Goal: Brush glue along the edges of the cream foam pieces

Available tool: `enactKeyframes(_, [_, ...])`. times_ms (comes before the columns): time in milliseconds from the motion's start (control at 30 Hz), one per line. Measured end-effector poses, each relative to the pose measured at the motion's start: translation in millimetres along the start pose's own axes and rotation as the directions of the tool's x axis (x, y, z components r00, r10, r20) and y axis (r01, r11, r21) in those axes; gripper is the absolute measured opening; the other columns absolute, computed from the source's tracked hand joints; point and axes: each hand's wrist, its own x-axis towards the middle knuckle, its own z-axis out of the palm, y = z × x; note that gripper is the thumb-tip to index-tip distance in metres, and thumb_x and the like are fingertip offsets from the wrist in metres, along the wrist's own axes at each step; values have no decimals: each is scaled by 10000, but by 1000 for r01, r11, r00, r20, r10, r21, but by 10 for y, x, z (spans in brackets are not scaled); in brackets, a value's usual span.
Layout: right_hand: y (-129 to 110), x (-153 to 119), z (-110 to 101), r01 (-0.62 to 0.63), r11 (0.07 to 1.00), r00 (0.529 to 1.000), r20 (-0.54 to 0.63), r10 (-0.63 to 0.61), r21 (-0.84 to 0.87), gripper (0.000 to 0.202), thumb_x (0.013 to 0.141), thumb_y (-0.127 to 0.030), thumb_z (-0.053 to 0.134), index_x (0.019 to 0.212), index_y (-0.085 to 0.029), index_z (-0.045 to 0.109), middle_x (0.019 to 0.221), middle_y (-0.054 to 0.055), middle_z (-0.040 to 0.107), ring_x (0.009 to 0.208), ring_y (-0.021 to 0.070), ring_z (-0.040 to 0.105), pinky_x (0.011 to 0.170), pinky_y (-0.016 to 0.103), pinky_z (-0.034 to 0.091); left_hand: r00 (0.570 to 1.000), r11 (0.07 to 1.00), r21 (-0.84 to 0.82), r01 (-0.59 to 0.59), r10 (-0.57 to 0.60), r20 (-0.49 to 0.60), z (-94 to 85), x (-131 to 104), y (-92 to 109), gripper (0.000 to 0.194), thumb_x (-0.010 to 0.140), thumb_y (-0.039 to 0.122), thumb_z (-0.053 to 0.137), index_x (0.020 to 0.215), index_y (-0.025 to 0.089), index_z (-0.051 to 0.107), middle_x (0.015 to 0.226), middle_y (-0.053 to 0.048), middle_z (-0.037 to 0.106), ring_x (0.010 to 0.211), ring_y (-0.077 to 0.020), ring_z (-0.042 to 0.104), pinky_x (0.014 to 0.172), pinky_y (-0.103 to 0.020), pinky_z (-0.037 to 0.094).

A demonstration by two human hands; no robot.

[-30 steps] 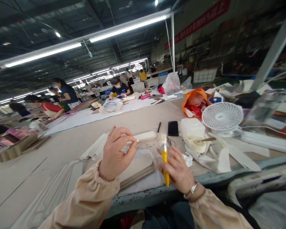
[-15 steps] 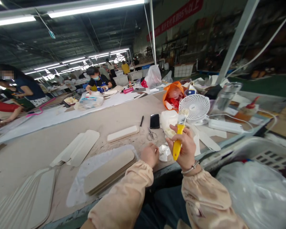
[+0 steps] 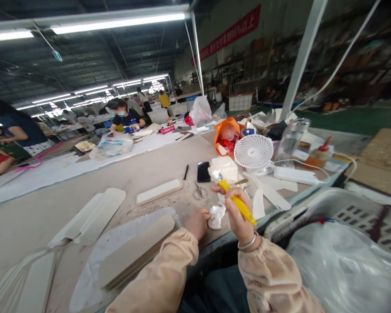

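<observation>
My right hand [image 3: 238, 211] is closed round the yellow handle of a brush [image 3: 236, 201], whose bristles point up and left, covered with white stuff. My left hand [image 3: 198, 222] is closed on the left edge of a crumpled white wrapper [image 3: 217, 216] near the table's front edge. Behind the brush sits a white block-like container [image 3: 224, 168]. Scissors [image 3: 200, 191] and a black phone [image 3: 203, 172] lie beyond my left hand. A stack of long rounded boards [image 3: 138, 252] rests on a white sheet to the left.
More pale boards [image 3: 101, 217] lie at the left. A white fan [image 3: 253, 152], an orange bag [image 3: 227, 135], a clear jar [image 3: 291, 141] and a glue bottle [image 3: 319, 154] stand at the right. A plastic basket [image 3: 329, 204] is beside the table. Several people work farther off.
The brush has tipped from upright to leaning left, its bristles now away from the fan. My left hand has closed on the wrapper's edge. The whole view has shifted slightly.
</observation>
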Motion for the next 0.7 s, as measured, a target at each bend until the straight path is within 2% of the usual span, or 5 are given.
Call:
enactKeyframes(100, [-16,44,-2,-111,912,990,-38,137,394,199,948,-453,442,913,-265,498,758,10,682,874,223,686,792,422,541,996,996,-51,73,-69,63,0,-87,-5,323,810,21,496,578,214,614,746,-4,697,713,-137,687,668,-239,558])
enactKeyframes(200, [-48,102,-63,-212,739,964,12,266,640,278,961,-504,397,836,-281,508,501,-57,459,685,169,627,611,291,527,984,981,-78,178,-176,38,-21,-174,1,274,821,29,505,700,219,663,920,-49,706,837,-180,692,768,-312,581])
enactKeyframes(300, [-62,119,-124,-244,553,946,72,315,797,298,962,-507,439,803,-272,530,468,-78,328,559,118,529,523,190,474,976,972,-96,214,-216,-16,-79,-260,42,198,832,76,530,769,204,667,932,-72,668,849,-200,672,775,-344,583])
enactKeyframes(500, [-53,56,-124,-228,150,934,172,314,962,259,977,-440,461,852,-248,583,486,-90,398,480,66,489,499,122,463,970,964,-175,200,-221,-104,-118,-494,44,232,869,128,465,816,195,681,858,-73,658,800,-204,668,732,-357,587])
enactKeyframes(700, [-38,50,-117,-229,171,927,162,337,958,264,970,-453,481,833,-250,580,534,-85,470,525,47,512,544,94,473,932,955,-223,196,-252,-259,-378,-454,270,184,883,196,539,879,205,723,899,-67,669,817,-196,682,731,-324,590])
